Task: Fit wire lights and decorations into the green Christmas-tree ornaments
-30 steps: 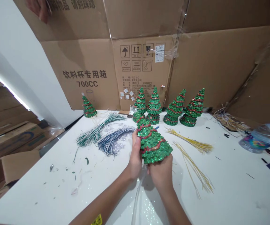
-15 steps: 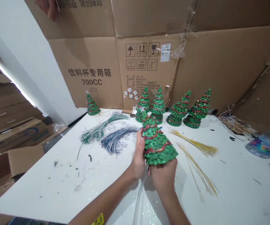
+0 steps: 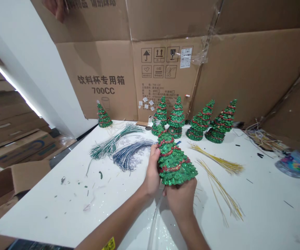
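Observation:
A green glittery Christmas tree ornament (image 3: 174,161) with red garlands is held tilted over the table. My left hand (image 3: 153,170) is closed round its left side, thumb up along the branches. Under the wide base is my right hand (image 3: 181,196), its back towards me and fingers curled in against the underside. What those fingers grip is hidden by the tree and the hand. A clear tube or strip (image 3: 153,222) runs along the table below both hands.
Several similar trees (image 3: 176,116) stand along the back, one tree (image 3: 104,116) apart at left. Bundles of green wires (image 3: 113,142), blue wires (image 3: 129,154) and yellow wires (image 3: 219,159) lie around. A plastic bottle (image 3: 296,161) lies right. Cardboard (image 3: 103,62) walls the back; another person's hand (image 3: 57,8) shows above.
The tree has turned and tipped slightly in my hands. Both hands keep nearly the same place, and the whole view has shifted a little.

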The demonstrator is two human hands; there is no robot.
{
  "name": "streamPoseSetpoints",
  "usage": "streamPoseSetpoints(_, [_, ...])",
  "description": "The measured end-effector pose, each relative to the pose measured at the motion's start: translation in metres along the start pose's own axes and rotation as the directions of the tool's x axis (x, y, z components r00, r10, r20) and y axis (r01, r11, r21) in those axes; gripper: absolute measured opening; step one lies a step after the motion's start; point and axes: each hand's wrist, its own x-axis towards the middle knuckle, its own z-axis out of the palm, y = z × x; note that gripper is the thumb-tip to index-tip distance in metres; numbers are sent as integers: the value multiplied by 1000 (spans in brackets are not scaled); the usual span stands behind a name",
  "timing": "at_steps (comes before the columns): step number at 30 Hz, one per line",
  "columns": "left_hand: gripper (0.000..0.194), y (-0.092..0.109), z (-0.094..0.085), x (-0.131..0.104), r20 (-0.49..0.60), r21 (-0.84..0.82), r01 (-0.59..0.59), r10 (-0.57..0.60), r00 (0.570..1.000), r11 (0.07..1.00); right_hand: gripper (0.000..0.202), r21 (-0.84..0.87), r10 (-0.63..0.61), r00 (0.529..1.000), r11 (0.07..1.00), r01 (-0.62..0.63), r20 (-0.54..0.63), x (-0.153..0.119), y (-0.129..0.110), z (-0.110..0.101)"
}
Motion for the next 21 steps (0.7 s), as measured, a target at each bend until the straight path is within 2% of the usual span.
streamPoseSetpoints(5, [26, 5, 0, 7, -61, 74, -40, 44, 997, 996, 20, -84, -95, 996, 992, 94, -1, -1, 6, 0])
streamPoseSetpoints(10, [29, 8, -3, 12, -122, 79, -30, 39, 992, 996, 24, -153, -151, 989, 977, 149, -3, -3, 10, 2])
streamPoseSetpoints(15, [30, 12, -3, 13, -104, 0, -24, 24, 994, 1000, 30, -217, -211, 977, 954, 207, 3, -4, 11, 4])
streamPoseSetpoints(21, [38, 13, -3, 12, -99, -30, 11, -14, 995, 999, 22, -270, -266, 964, 927, 261, 20, -5, 13, 1])
